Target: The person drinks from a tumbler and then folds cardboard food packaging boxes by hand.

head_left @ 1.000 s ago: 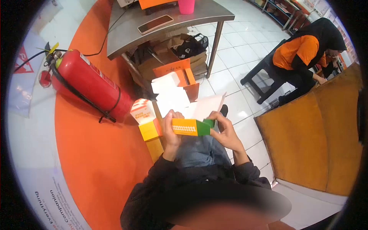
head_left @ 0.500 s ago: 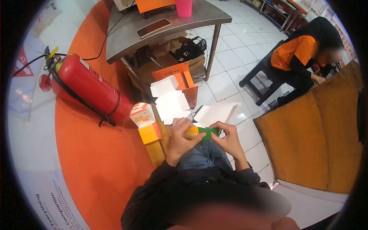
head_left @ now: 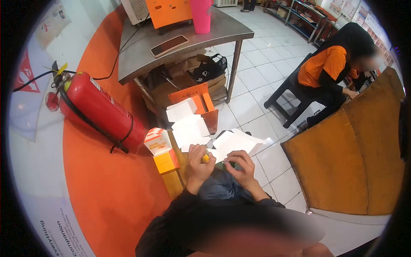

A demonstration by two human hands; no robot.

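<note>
A yellow, green and white carton is between my two hands above my lap, mostly hidden by my fingers. My left hand is closed around its yellow end. At its green part, my right hand has fingers and thumb pressed together on it. A large white flap spreads out beyond my hands. Just left of my left hand, a yellow and orange box with a raised printed lid stands on a wooden bench. White unfolded card lies beyond it.
A metal table holds a phone and a pink cup. An orange box stands below. At left is a fire extinguisher. A person sits on a stool behind a wooden panel at right.
The carton has turned in my hands, so its yellow and green sides show less and white flaps show more. My hands sit slightly lower in the view, which has shifted a little.
</note>
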